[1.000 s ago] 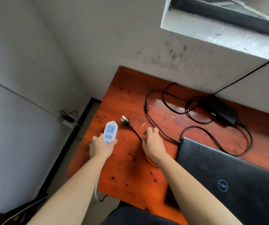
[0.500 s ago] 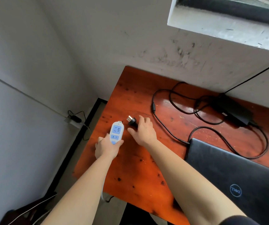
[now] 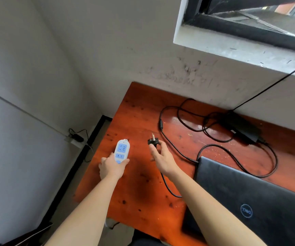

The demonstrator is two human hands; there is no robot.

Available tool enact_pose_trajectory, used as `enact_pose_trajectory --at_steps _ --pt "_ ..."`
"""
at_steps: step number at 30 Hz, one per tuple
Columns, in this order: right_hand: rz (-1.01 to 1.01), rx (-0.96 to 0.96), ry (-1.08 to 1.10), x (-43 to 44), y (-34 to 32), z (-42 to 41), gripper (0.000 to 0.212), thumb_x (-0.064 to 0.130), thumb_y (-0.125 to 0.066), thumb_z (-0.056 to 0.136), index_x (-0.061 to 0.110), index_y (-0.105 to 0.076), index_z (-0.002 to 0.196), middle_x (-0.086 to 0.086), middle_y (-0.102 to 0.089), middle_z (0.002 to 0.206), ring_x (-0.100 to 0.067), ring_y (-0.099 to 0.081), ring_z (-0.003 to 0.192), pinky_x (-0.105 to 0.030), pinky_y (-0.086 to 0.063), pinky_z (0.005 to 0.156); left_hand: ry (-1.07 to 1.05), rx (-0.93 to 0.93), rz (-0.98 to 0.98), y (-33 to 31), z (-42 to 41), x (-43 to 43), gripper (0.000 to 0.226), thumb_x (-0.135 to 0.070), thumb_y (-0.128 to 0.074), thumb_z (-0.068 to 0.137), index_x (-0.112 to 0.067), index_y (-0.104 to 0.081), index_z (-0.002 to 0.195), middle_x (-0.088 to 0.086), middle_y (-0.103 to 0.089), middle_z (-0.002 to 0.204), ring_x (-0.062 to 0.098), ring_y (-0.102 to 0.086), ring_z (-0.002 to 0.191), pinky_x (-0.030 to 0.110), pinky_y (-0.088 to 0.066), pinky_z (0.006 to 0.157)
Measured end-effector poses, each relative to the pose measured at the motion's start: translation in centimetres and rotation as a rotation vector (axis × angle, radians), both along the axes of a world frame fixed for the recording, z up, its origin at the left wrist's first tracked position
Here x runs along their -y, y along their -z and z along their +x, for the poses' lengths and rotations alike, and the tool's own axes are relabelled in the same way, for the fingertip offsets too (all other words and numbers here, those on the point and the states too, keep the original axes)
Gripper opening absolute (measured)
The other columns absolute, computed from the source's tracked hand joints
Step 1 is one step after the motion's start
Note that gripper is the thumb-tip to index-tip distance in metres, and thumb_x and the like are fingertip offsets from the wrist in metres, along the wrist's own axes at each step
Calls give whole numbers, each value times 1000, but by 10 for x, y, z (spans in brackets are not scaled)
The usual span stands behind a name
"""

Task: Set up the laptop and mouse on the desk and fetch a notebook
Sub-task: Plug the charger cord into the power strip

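Plug (image 3: 153, 141) at right hand (image 3: 162, 158) fingertips

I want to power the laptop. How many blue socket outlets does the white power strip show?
2. Both sit on the power strip in the left hand: one nearer its far tip, one just below it. A third could lie under the grip.

The table (image 3: 139, 189) is showing reddish varnished wood, glossy near the power adapter (image 3: 241, 127) and speckled with dark knots. On it, the closed laptop (image 3: 246, 197) is presenting a matt black lid with a fine grain. The power strip (image 3: 122, 150) is looking like smooth white plastic with pale blue faces. The plug (image 3: 153, 140) is showing black plastic and bare metal prongs. Behind the table, the wall (image 3: 143, 50) is appearing rough and scuffed.
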State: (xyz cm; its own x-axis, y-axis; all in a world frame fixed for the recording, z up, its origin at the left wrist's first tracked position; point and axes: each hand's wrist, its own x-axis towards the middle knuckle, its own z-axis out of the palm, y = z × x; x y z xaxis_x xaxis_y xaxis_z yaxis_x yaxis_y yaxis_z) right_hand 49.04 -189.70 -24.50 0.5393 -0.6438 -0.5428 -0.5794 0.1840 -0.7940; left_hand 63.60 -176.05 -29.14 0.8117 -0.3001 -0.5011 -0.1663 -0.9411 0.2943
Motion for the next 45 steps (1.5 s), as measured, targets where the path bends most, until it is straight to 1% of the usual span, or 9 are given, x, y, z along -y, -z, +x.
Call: enact_pose_trajectory --at_steps 4,11,17,19,24,29,34,39,45 --pt "-1 64 1 -15 -25 -20 32 54 -43 102 43 -46 132 16 -60 107 -13 -62 103 -35 -51 95 -11 21 -61 -11 -7 2 50 -56 -70 82 -21 -58 115 8 -52 108 19 -45 95 29 -43 70" --pt "-108 61 -117 -34 -44 -58 28 46 -48 104 33 -61 125 20 -60 81 15 -53 74 -7 -40 69 148 45 -237 -42 -40 -13 47 -41 -81 73 -31 -55 111 -10 -67 94 15 -59 79 27 -43 65" --pt "-200 -8 -295 -31 -50 -66 34 48 -43 105 29 -59 127 13 -66 98 -4 -58 86 -23 -43 76 218 69 -360 -72 -57 -15 54 -36 -81 76 -28 -46 117 -10 -63 86 16 -59 73 17 -36 56" --pt "-229 -29 -331 -33 -50 -67 35 49 -42 105 27 -59 127 9 -66 94 -8 -57 80 -27 -43 73 224 77 -416 -78 -59 -14 56 -35 -82 75 -27 -45 116 -9 -64 88 13 -61 72 9 -34 50" --pt "-271 3 -342 -39 -52 -71 32 47 -43 105 27 -58 126 7 -65 95 -11 -58 82 -31 -45 75 207 81 -508 -87 -66 -14 57 -32 -83 75 -28 -43 115 -7 -64 92 9 -58 71 9 -40 49" --pt "-302 34 -343 -40 -57 -76 33 46 -44 105 27 -56 130 6 -67 106 -11 -60 94 -29 -47 83 247 101 -541 -87 -71 -18 58 -32 -83 75 -24 -47 120 -7 -65 97 9 -58 75 6 -42 54" --pt "-302 32 -348 -40 -60 -79 33 48 -43 105 29 -57 127 13 -63 88 -4 -56 78 -25 -43 71 291 137 -564 -83 -74 -22 73 -33 -84 75 -17 -48 137 -5 -62 117 12 -60 99 10 -45 72" --pt "-315 34 -353 -43 -61 -82 32 49 -43 104 28 -59 122 10 -63 86 -5 -55 75 -26 -42 69 295 150 -567 -89 -79 -22 64 -32 -83 76 -16 -53 130 -5 -60 113 9 -56 94 1 -38 60" --pt "-302 6 -350 -44 -66 -80 30 49 -44 104 29 -60 119 1 -68 89 -8 -56 72 -25 -42 63 334 150 -558 -88 -79 -25 62 -23 -84 76 -15 -51 128 -3 -59 112 11 -56 96 5 -37 64"
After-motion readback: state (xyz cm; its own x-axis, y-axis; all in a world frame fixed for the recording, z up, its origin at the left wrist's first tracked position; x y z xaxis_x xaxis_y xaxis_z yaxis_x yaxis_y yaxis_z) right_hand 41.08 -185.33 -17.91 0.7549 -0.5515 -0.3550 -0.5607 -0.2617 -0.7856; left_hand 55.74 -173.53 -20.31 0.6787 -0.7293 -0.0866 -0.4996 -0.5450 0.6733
